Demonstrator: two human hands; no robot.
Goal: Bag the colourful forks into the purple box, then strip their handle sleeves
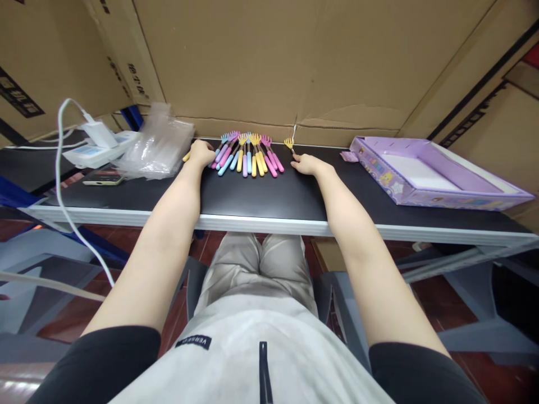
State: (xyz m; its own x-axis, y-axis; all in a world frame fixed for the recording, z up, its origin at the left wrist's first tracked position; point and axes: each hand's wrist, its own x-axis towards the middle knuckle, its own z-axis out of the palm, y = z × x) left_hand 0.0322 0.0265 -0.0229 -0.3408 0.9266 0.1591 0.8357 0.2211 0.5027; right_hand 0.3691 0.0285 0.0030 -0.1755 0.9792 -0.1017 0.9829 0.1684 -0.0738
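Several small back scratchers (248,160) with claw-shaped heads and blue, pink, purple and yellow handles lie fanned out on the black table, heads toward the cardboard. At the left end of this fan is my left hand (201,152), its fingers curled and partly hidden. A yellow handle end (186,157) sticks out on the outer side of that hand. To the right of the fan, my right hand (307,164) is closed around a yellow back scratcher (289,144), whose claw head points away from me; its handle is covered by the hand.
Clear plastic bags (154,148), a phone (103,178) and a white power strip (99,151) with a plugged-in charger lie at the left. A purple open box (446,193) stands at the right, beside a small pink packet (348,156). Cardboard (269,67) walls the back.
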